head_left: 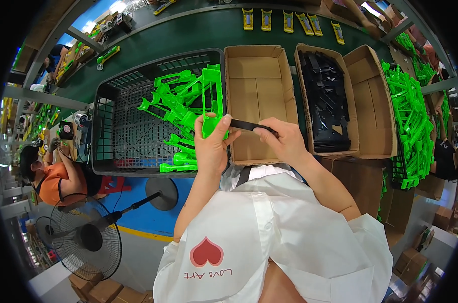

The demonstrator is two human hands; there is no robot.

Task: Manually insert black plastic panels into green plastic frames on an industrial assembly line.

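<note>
In my left hand (pixel 211 144) I hold a bright green plastic frame (pixel 212 88), upright and pointing away from me. My right hand (pixel 283 139) grips the right end of a thin black strip (pixel 246 124). Its left end meets the lower part of the green frame by my left thumb; whether it is inserted there I cannot tell. Both hands are over the near edges of a black crate (pixel 123 169) and a cardboard box (pixel 259 70). More green frames (pixel 176 101) lie loosely in the crate's right half.
An open box of black strips (pixel 326 96) stands right, beside another cardboard box (pixel 368 96). Green frames (pixel 408 121) are heaped at far right. Yellow parts (pixel 288 22) lie on the green belt (pixel 188 38). A fan (pixel 90 237) and a seated person (pixel 64 177) are at left.
</note>
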